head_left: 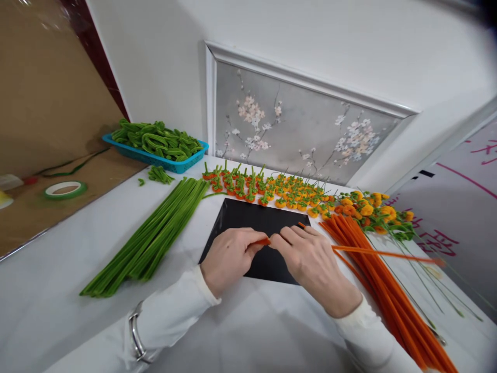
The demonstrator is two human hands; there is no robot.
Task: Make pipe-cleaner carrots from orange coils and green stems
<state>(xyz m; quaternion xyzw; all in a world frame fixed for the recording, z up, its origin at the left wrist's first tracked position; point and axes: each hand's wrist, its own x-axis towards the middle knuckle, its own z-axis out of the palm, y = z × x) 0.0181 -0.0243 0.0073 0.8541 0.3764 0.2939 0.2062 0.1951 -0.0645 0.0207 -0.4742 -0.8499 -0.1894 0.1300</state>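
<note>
My left hand (230, 254) is closed, thumb and finger pinching the end of an orange pipe cleaner (368, 250). Close beside it, my right hand (306, 259) is closed around the same pipe cleaner, whose long tail sticks out to the right past the knuckles. Both hands are held over a black mat (233, 213), and the fingers hide most of the short piece between them. A bundle of orange pipe cleaners (382, 282) lies right of my right hand. Left of my left hand is a bundle of green pipe cleaners (151, 238).
Behind the mat stand rows of small orange and yellow flower heads (272, 189) with green tops. Stemmed flowers (373, 210) lie at the right. A blue basket (180, 165) of green loops and a roll of green tape (66, 190) are at the left. A wall rises behind.
</note>
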